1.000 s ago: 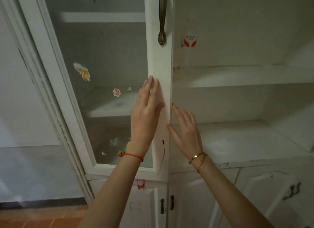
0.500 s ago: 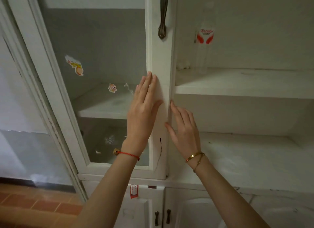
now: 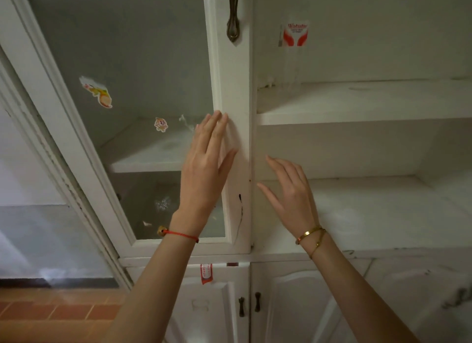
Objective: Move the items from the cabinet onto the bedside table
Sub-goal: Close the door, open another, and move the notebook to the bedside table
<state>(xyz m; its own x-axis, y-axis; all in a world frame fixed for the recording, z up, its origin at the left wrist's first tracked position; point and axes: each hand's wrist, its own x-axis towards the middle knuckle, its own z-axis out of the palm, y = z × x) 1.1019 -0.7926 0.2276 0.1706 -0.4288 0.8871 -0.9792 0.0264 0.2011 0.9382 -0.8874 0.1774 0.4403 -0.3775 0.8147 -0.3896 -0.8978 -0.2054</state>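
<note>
Here, mid-frame, the left hand (image 3: 204, 169) lies flat, fingers straight, on the cabinet door (image 3: 231, 92); the right hand (image 3: 291, 194), fingers spread, holds nothing beside it. A clear bottle (image 3: 293, 54) stands upper right on the shelf (image 3: 357, 107).

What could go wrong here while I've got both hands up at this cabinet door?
The clear bottle on the upper shelf is almost see-through and stands near the glass door's edge, so it could get knocked over. The right hand is beside that edge, and its fingers could get pinched if the left hand pushes the door.
</note>
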